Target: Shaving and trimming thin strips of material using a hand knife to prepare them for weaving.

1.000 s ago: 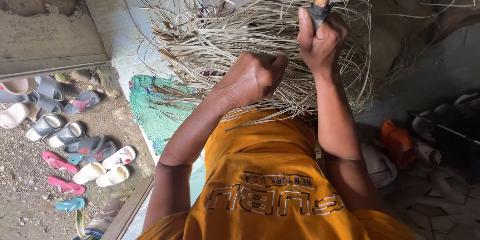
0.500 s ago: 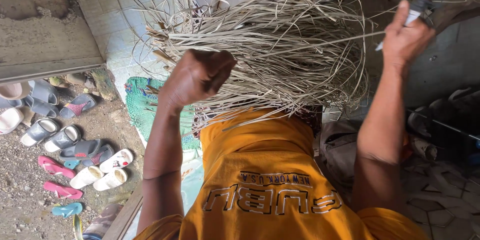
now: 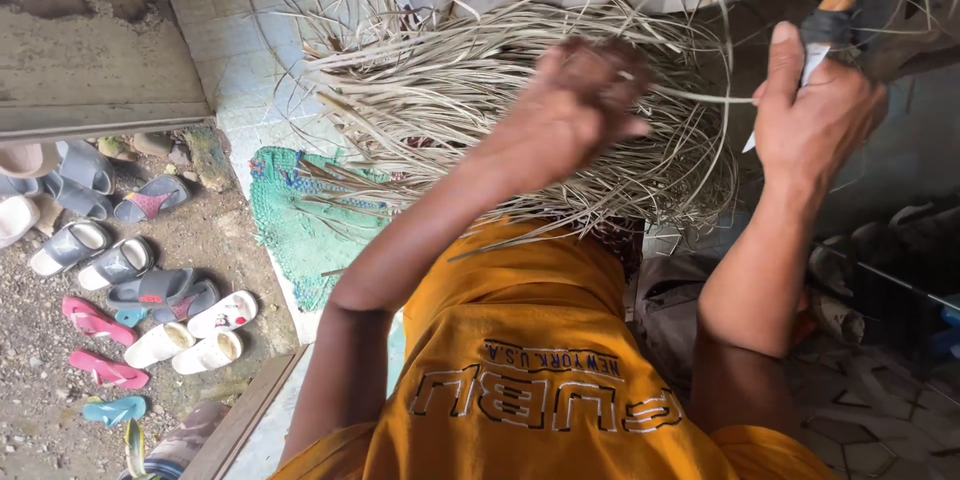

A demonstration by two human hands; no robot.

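Left hand is clenched on a thick bundle of dry straw-coloured strips, which fans toward 9 and 12 o'clock above the orange shirt. Right hand at 2 o'clock is wrapped around a knife, blade pointing down near one thin strip stretched between the hands. Sandals lie scattered on dirt at 8 o'clock, beside a green mat.
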